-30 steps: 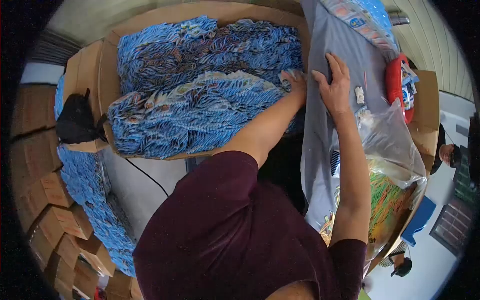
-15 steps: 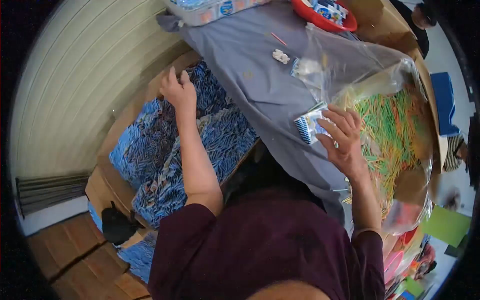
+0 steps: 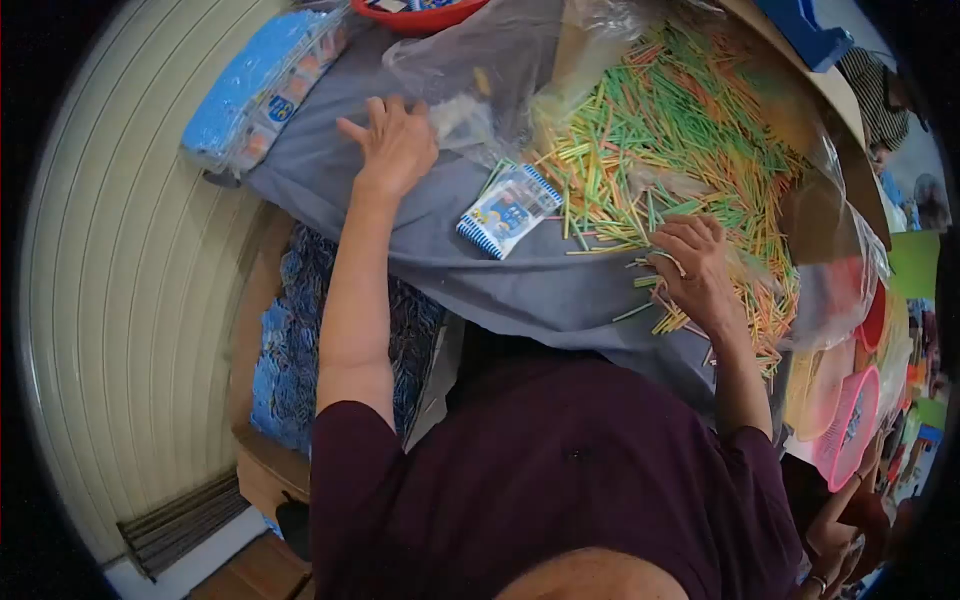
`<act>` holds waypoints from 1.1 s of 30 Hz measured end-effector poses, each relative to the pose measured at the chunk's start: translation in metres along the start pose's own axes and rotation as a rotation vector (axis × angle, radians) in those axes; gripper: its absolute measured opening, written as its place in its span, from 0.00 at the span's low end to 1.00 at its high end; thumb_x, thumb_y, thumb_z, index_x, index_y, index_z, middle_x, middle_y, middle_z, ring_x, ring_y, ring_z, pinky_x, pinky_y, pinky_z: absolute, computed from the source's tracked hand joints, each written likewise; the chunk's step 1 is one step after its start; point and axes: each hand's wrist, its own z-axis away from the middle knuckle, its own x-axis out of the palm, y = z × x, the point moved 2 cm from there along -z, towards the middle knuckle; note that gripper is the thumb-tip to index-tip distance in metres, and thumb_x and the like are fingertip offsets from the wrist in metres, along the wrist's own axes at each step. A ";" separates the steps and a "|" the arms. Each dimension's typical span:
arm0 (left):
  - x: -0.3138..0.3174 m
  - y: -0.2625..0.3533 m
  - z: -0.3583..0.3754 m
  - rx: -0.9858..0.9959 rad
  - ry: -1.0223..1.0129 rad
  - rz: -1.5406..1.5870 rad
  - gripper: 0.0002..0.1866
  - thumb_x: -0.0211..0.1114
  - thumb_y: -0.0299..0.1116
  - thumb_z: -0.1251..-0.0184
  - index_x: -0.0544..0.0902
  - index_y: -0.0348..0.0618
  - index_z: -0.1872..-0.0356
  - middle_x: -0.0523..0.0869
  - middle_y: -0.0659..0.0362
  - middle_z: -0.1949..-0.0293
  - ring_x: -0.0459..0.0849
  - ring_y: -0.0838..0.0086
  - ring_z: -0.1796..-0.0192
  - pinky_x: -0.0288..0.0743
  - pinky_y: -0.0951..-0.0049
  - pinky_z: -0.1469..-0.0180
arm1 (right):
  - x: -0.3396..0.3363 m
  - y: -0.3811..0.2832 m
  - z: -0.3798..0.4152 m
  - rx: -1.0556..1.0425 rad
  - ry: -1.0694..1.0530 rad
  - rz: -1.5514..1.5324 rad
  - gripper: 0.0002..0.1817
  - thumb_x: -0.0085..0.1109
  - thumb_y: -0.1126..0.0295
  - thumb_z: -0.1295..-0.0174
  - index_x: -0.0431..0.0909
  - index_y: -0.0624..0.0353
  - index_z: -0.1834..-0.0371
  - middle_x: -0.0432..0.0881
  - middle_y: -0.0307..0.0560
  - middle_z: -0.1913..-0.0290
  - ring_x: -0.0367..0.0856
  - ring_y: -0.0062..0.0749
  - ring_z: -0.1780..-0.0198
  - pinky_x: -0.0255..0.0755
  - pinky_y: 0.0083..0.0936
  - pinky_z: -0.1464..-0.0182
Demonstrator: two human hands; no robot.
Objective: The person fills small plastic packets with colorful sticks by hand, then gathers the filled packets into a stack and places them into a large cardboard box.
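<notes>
My left hand (image 3: 395,150) lies over the grey cloth (image 3: 420,265) with its fingers apart, beside a crumpled white piece (image 3: 462,120) under or in clear plastic; what is beneath the palm is hidden. A small white packet with blue striped ends (image 3: 510,210) lies flat between my hands. My right hand (image 3: 697,270) is at the near edge of a heap of thin coloured sticks (image 3: 690,130), green, yellow and orange. Its fingers are curled, with a pale stick seemingly between thumb and fingers.
A clear pack with a blue top (image 3: 265,85) stands at the far left, a red bowl (image 3: 425,18) beside it. Clear plastic sheeting (image 3: 850,260) surrounds the sticks. A carton of blue striped packets (image 3: 290,370) sits lower left. A pink basket (image 3: 850,430) and another person's hands (image 3: 835,555) are at right.
The view has turned right. My left hand has left the carton of blue packets for the cloth. My right hand has moved from the striped packet to the coloured sticks.
</notes>
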 end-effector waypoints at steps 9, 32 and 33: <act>0.052 0.005 -0.037 0.417 -0.061 0.010 0.08 0.64 0.34 0.43 0.85 0.46 0.63 0.82 0.55 0.52 0.73 0.57 0.42 0.62 0.43 0.42 | -0.015 0.052 0.031 0.080 0.060 -0.015 0.10 0.66 0.69 0.44 0.83 0.53 0.58 0.83 0.40 0.57 0.77 0.34 0.44 0.60 0.47 0.37; -0.021 0.026 0.010 0.040 0.102 0.279 0.14 0.71 0.45 0.42 0.88 0.45 0.65 0.85 0.57 0.63 0.79 0.61 0.52 0.69 0.55 0.49 | -0.001 0.140 -0.052 0.385 0.013 0.038 0.10 0.62 0.70 0.43 0.84 0.59 0.60 0.86 0.50 0.59 0.83 0.50 0.53 0.73 0.48 0.51; -0.038 0.041 0.022 0.026 0.022 0.424 0.14 0.72 0.45 0.42 0.88 0.45 0.64 0.85 0.57 0.64 0.79 0.62 0.52 0.70 0.57 0.52 | 0.002 0.142 -0.064 0.379 0.010 0.032 0.10 0.62 0.70 0.43 0.84 0.59 0.60 0.86 0.50 0.59 0.83 0.50 0.53 0.73 0.48 0.51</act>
